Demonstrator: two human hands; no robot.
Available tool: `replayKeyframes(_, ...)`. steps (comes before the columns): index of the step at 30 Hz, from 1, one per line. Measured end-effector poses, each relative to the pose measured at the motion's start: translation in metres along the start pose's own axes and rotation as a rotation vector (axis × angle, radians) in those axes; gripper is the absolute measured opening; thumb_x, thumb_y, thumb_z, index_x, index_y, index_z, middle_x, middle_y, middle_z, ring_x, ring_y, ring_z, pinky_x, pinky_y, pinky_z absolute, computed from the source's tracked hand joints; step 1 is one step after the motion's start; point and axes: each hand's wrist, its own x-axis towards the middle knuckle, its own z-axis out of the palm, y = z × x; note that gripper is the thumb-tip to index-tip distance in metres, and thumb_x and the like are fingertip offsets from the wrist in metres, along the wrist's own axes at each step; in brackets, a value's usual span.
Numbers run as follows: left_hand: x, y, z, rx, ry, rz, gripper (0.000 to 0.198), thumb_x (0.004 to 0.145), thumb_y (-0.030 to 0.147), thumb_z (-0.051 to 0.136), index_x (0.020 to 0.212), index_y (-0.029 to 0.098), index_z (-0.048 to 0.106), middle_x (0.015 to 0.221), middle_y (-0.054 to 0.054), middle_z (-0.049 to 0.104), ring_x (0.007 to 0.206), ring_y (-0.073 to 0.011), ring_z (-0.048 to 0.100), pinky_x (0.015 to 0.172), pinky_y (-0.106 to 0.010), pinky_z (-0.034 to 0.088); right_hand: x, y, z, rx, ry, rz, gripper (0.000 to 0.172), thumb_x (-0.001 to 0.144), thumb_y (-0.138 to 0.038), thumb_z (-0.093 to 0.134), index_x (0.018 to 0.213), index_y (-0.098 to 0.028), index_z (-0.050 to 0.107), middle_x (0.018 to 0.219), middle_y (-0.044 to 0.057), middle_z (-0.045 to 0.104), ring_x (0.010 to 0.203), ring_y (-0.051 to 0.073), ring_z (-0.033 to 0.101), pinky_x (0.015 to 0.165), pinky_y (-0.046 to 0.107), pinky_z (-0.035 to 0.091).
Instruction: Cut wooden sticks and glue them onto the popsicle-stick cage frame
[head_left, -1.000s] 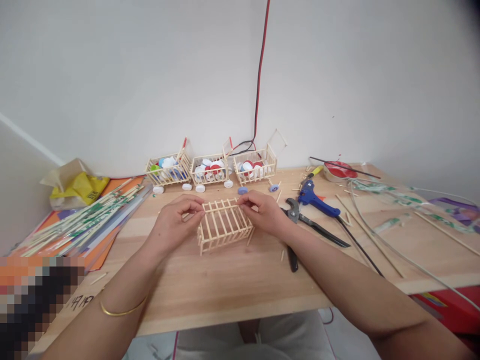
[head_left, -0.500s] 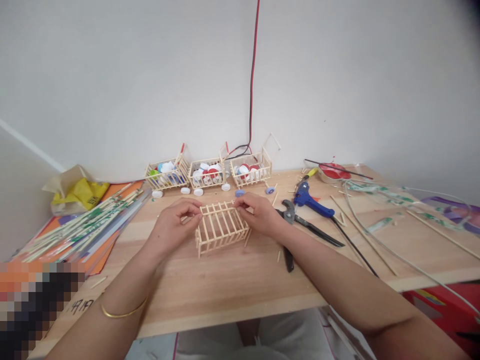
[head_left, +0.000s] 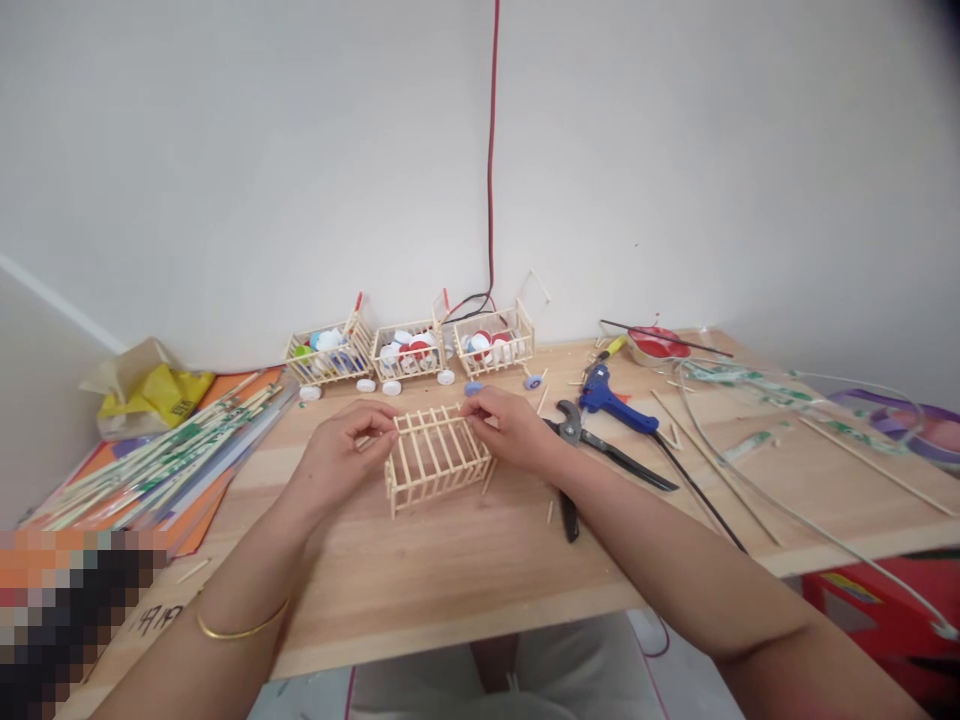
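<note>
While a stick frame [head_left: 442, 443] is pinched by the left hand [head_left: 339, 455] and right hand [head_left: 511, 428], barely legible black handwriting [head_left: 157, 618] is seen left of the former.

Soft, even light is brightening the wall [head_left: 360, 160], darkness is edging two o'clock, and pixelation is masking eight o'clock.

Black handwriting [head_left: 157, 620] on the tabletop [head_left: 450, 570] seemingly includes "47" (the rest is unclear).
</note>
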Motion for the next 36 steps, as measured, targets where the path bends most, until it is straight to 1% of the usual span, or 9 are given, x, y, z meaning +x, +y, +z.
replayKeyframes(4,0.002,0.003,-0.002,0.003,-0.024,-0.006,0.016,0.081,0.03,0.058,0.073,0.018,0.066,0.1,-0.008,0.07,0.092,-0.0201,0.065,0.084,-0.033,0.051,0.001,0.002,0.0,-0.014,-0.011,-0.015,0.015,0.08,-0.006,0.05,0.084,-0.018,0.059,0.08,0.003,0.061,0.074,0.015,0.056,0.068,0.026,0.041)
replayKeyframes(7,0.003,0.004,-0.007,-0.028,-0.084,-0.013,0.02,0.081,0.034,0.057,0.074,0.018,0.067,0.103,-0.01,0.07,0.095,-0.0212,0.065,0.084,-0.033,0.052,0.001,0.004,0.002,-0.022,-0.011,-0.018,0.016,0.08,-0.006,0.05,0.084,-0.018,0.059,0.08,0.004,0.061,0.075,0.015,0.056,0.069,0.026,0.041)
replayKeyframes(11,0.003,0.001,-0.017,-0.07,-0.142,-0.027,0.024,0.082,0.038,0.057,0.088,0.019,0.07,0.108,-0.01,0.07,0.099,-0.0234,0.065,0.085,-0.034,0.053,0.0,0.006,0.004,-0.027,-0.003,-0.021,0.015,0.081,-0.008,0.049,0.084,-0.018,0.059,0.08,0.004,0.061,0.075,0.015,0.056,0.07,0.026,0.042)
replayKeyframes(13,0.004,0.001,-0.022,-0.052,-0.118,-0.033,0.026,0.083,0.039,0.057,0.093,0.02,0.07,0.108,-0.01,0.071,0.1,-0.0235,0.065,0.085,-0.034,0.053,0.0,0.006,0.004,-0.029,0.001,-0.02,0.015,0.082,-0.008,0.049,0.084,-0.018,0.06,0.08,0.004,0.061,0.075,0.016,0.056,0.07,0.027,0.041)
replayKeyframes(17,0.009,0.011,-0.025,0.069,-0.031,0.015,0.024,0.085,0.037,0.054,0.09,0.02,0.071,0.102,-0.008,0.072,0.096,-0.0225,0.066,0.083,-0.033,0.053,0.0,0.005,0.004,-0.031,0.005,-0.019,0.014,0.082,-0.008,0.05,0.084,-0.017,0.06,0.08,0.004,0.061,0.075,0.016,0.056,0.069,0.026,0.04)
replayKeyframes(20,0.017,0.024,-0.017,0.165,-0.021,0.106,0.023,0.087,0.032,0.051,0.09,0.021,0.071,0.101,-0.006,0.072,0.095,-0.0214,0.066,0.083,-0.033,0.052,0.0,0.006,0.004,-0.03,0.007,-0.028,0.016,0.081,-0.006,0.05,0.084,-0.018,0.06,0.08,0.003,0.06,0.076,0.016,0.056,0.07,0.026,0.04)
replayKeyframes(24,0.026,0.038,0.002,0.266,0.008,0.208,0.021,0.087,0.022,0.048,0.088,0.02,0.069,0.097,-0.006,0.071,0.093,-0.0204,0.064,0.086,-0.035,0.05,-0.001,0.005,0.004,-0.028,0.008,-0.04,0.015,0.082,-0.007,0.049,0.084,-0.018,0.059,0.08,0.004,0.06,0.076,0.016,0.056,0.07,0.026,0.041)
replayKeyframes(30,0.028,0.04,0.028,0.423,-0.052,0.268,0.019,0.088,0.019,0.05,0.087,0.018,0.069,0.089,-0.007,0.07,0.085,-0.0221,0.061,0.078,-0.037,0.047,0.0,0.001,0.001,-0.029,0.022,-0.051,0.014,0.084,-0.009,0.049,0.084,-0.018,0.059,0.08,0.005,0.06,0.076,0.017,0.055,0.07,0.027,0.042)
replayKeyframes(36,0.024,0.044,0.032,0.57,-0.066,0.265,0.021,0.089,0.022,0.051,0.086,0.018,0.071,0.086,-0.008,0.069,0.083,-0.0238,0.058,0.074,-0.037,0.043,0.0,0.0,-0.001,-0.055,0.056,-0.095,0.013,0.087,-0.011,0.047,0.086,-0.018,0.058,0.082,0.005,0.061,0.08,0.018,0.055,0.074,0.028,0.042)
